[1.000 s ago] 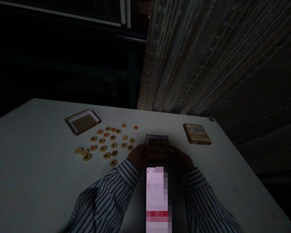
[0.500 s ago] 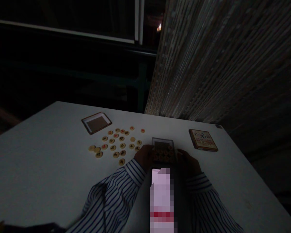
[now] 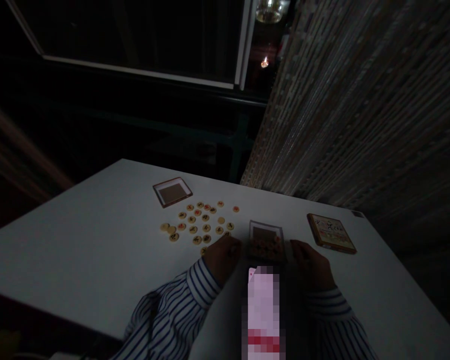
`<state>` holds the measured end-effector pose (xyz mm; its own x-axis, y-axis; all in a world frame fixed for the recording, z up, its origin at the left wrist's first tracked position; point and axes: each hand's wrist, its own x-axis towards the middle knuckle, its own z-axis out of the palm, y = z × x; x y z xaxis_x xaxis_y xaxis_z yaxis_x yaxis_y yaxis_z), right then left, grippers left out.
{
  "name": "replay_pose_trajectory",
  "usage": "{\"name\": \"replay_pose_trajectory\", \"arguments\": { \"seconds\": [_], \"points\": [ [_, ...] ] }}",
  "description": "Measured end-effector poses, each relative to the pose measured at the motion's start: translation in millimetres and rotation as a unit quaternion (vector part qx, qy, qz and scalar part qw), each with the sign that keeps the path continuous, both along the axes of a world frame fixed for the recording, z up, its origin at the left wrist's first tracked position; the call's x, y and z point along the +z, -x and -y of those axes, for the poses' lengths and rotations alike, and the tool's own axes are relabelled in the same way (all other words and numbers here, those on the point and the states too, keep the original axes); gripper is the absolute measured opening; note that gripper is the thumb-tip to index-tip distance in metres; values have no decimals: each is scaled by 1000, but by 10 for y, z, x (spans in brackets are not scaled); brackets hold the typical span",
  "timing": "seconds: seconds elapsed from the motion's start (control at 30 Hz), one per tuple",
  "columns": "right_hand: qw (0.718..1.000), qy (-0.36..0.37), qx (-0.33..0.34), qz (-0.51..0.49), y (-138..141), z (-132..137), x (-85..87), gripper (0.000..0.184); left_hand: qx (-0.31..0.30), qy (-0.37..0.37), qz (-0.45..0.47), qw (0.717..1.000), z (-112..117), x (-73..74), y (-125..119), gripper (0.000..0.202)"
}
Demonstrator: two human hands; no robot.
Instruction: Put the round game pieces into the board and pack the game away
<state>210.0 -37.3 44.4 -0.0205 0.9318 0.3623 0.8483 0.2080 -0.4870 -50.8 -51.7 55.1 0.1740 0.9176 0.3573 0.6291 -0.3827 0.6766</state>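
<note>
- Left hand (image 3: pixel 222 259), curled, just beside a shallow case (image 3: pixel 264 233) partly filled with round pieces (image 3: pixel 262 244);
- right hand (image 3: pixel 315 265), fingers loosely extended, across the case, a small gap between;
- loose pieces (image 3: pixel 206 228) marked in red or black, a few blank, scattered on the white counter (image 3: pixel 97 240);
- an open tray (image 3: pixel 172 192) behind them;
- a patterned box (image 3: pixel 330 232) at right;
- a lit phone (image 3: pixel 262 310) between striped sleeves (image 3: pixel 206 282).

Passage: bare tabletop (image 3: pixel 295 215) between disc tray (image 3: pixel 264 233) and closed box (image 3: pixel 332 232), beyond right hand (image 3: pixel 315 263). Obstacles: phone (image 3: pixel 262 310), near side of disc tray; loose discs (image 3: pixel 206 228), between left hand (image 3: pixel 223 256) and far-left tray (image 3: pixel 172 193).
</note>
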Motion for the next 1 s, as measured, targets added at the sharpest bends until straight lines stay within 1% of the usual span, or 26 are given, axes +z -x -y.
{"name": "replay_pose_trajectory", "arguments": {
  "seconds": [0.1,0.2,0.27,0.37,0.5,0.57,0.63,0.7,0.8,0.87,0.97,1.0],
  "points": [
    [999,1,37,15,108,-14,88,34,9,-19,-1,1000,52,13,184,18],
    [997,-12,55,46,259,-35,167,35,23,-27,4,999,86,18,372,17],
    [994,-11,73,82,375,-61,219,34,42,-33,7,999,94,23,506,16],
    [983,16,97,155,568,-119,310,32,75,-47,17,996,82,28,727,17],
    [967,27,175,184,844,-214,437,23,141,-60,27,988,21,21,1031,17],
    [953,32,226,202,979,-263,485,21,169,-55,26,984,-29,17,1170,20],
    [948,8,246,204,1110,-312,516,21,185,-46,16,981,-91,16,1295,23],
    [941,-4,262,212,1242,-360,531,19,198,-49,7,979,-158,11,1402,25],
    [936,-13,281,214,1446,-439,525,20,195,-55,-16,979,-248,-25,1515,30],
    [925,8,303,229,1583,-495,496,21,192,-59,-33,979,-290,-76,1557,32],
    [920,16,289,265,1779,-569,419,23,192,-61,-55,978,-330,-187,1579,31],
    [913,23,295,280,1840,-588,394,23,190,-60,-62,978,-341,-226,1578,31]
  ]
}}
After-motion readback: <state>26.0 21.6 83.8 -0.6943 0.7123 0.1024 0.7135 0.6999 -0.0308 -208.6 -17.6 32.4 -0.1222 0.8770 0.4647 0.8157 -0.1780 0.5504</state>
